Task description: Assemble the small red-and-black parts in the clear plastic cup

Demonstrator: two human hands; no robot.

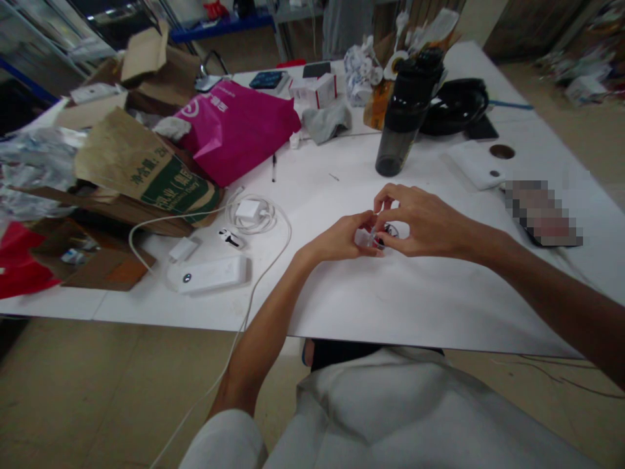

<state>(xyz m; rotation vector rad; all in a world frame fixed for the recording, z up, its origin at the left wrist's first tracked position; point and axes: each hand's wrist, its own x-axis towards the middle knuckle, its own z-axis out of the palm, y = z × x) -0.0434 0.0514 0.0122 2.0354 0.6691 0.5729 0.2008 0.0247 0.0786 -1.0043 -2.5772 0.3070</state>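
Both my hands meet over the middle of the white table. My left hand is curled around a small pale object, too small to name. My right hand pinches at the same object from above, with its fingers bent and close together. A small dark ring-like part shows just behind the fingers. My forearms reach in from the lower edge of the view.
A dark bottle stands beyond my hands. Left of them lie a white charger with coiled cable, a white box and a small white earbud-like piece. A pink bag, brown paper bag and cardboard crowd the left.
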